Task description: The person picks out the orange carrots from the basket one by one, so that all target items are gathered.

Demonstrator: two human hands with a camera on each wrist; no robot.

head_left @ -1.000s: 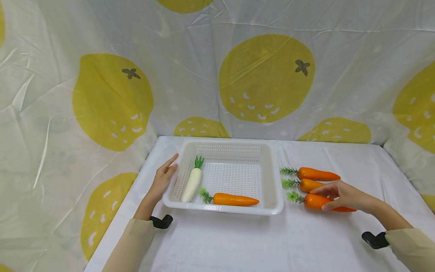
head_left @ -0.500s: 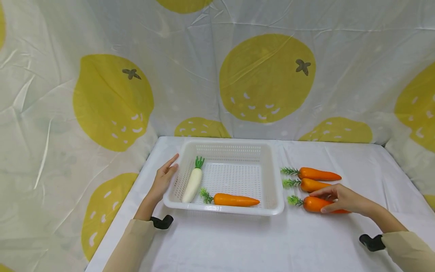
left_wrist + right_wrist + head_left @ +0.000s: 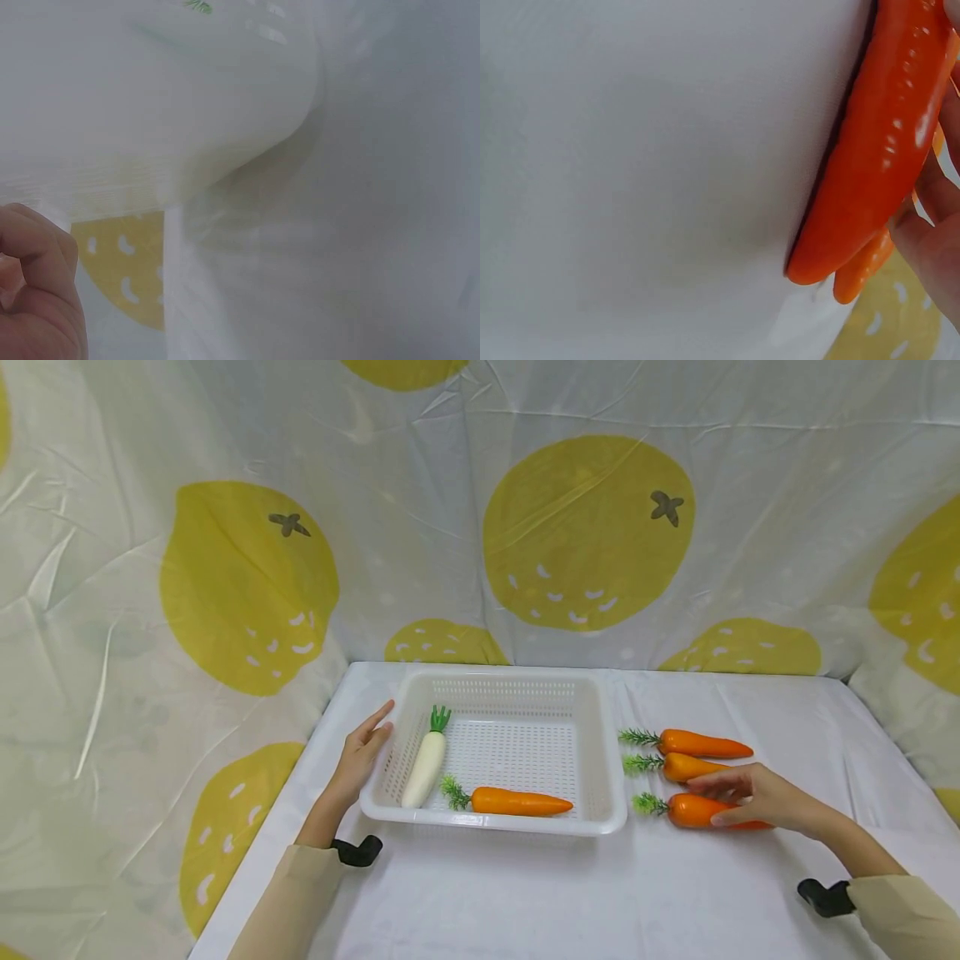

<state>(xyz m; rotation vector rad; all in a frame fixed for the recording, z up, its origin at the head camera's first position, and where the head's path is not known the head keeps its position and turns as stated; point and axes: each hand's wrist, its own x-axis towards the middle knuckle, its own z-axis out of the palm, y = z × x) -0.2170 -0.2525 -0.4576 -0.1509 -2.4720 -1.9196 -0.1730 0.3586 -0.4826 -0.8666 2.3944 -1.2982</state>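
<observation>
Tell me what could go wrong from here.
The right hand pinches the nearest carrot with the middle carrot close behind, so lifting might knock that one too. The nearest carrot looks smooth and shiny, so it could slip. The left hand is only at the left side of the basket; a bump at the right might turn it.
</observation>
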